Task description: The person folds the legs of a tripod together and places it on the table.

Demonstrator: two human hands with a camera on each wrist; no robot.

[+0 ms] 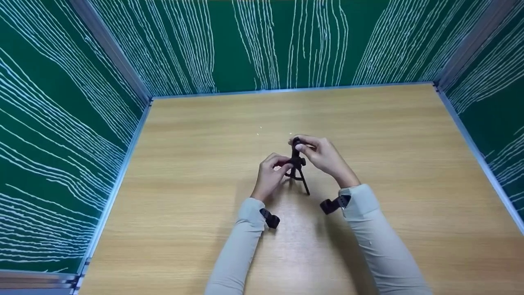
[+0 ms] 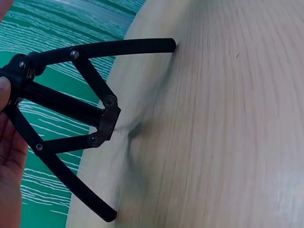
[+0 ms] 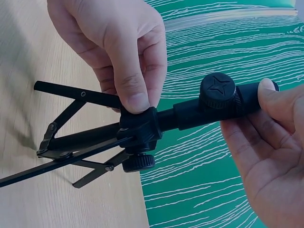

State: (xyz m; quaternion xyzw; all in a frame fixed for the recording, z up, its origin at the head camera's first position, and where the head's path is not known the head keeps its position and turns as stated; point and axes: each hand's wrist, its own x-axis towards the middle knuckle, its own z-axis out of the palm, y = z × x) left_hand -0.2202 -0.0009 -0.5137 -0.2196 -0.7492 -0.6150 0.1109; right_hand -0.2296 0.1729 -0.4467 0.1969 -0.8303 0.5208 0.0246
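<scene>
A small black tripod (image 1: 297,161) stands with its legs spread over the table, held by both hands. My left hand (image 1: 268,176) pinches the collar (image 3: 140,127) where the legs join, its thumb pressed on top in the right wrist view. The upper end of the centre column is gripped by my right hand (image 1: 325,157), between thumb and fingers. A round knob (image 3: 217,89) with a star on its face sits on the column just below that grip. Another ridged knob (image 3: 138,163) is on the collar. Hinged braces (image 2: 92,80) link the legs to the column's lower end.
The wooden table (image 1: 184,205) has green panels (image 1: 223,49) with white wavy lines on its back and sides. A few tiny white specks (image 1: 258,134) lie behind the hands. Each sleeve cuff carries a black wrist camera, the left one (image 1: 270,219) and the right one (image 1: 333,204).
</scene>
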